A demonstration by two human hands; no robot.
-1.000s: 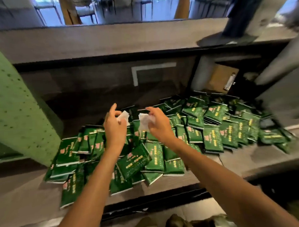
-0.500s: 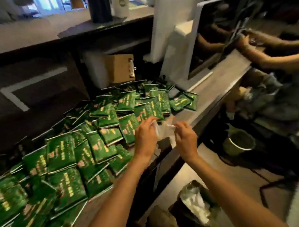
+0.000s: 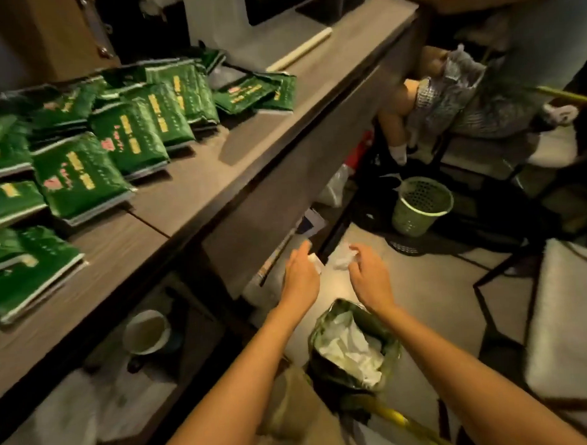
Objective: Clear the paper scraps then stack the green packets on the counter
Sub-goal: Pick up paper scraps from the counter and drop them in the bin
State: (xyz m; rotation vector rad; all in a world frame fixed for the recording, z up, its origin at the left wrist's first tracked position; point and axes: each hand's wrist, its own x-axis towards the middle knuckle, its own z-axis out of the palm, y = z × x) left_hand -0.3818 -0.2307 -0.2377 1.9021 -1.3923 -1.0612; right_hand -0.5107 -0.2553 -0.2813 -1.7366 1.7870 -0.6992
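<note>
Let go here, the paper could land on the floor: the green-lined waste bin (image 3: 393, 349) sits back beneath the wrists, not the fingertips. The right hand (image 3: 371, 272) clutches a crumpled white paper wad (image 3: 342, 259) at its fingertips; the left hand (image 3: 301, 275) pinches a smaller white scrap (image 3: 315, 263). Glossy green packets (image 3: 81, 177) lie far left, unstacked.
</note>
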